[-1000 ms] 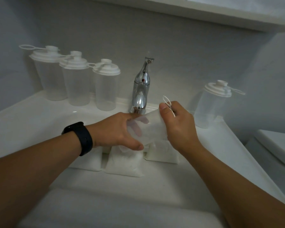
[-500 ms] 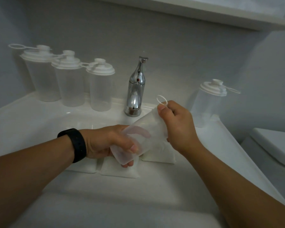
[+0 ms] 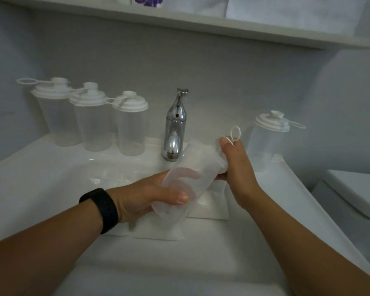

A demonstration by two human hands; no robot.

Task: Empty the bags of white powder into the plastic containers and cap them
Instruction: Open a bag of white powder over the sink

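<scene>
Over sink point(image 3: 51, 167): left hand point(image 3: 145, 197) grips tilted container point(image 3: 192, 180); right hand point(image 3: 237, 167) grasps its lid point(image 3: 222, 154), apparently.

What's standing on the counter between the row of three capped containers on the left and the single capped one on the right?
In the head view, the chrome faucet stands between the three capped containers and the lone capped container.

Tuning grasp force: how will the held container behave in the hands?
The container is see-through with nothing visible inside, so probably light. The left hand wraps its body without visible denting, so likely fairly stiff. Its round, tapered shape would probably roll in an arc if laid down. The right hand grips the lid end.
</scene>
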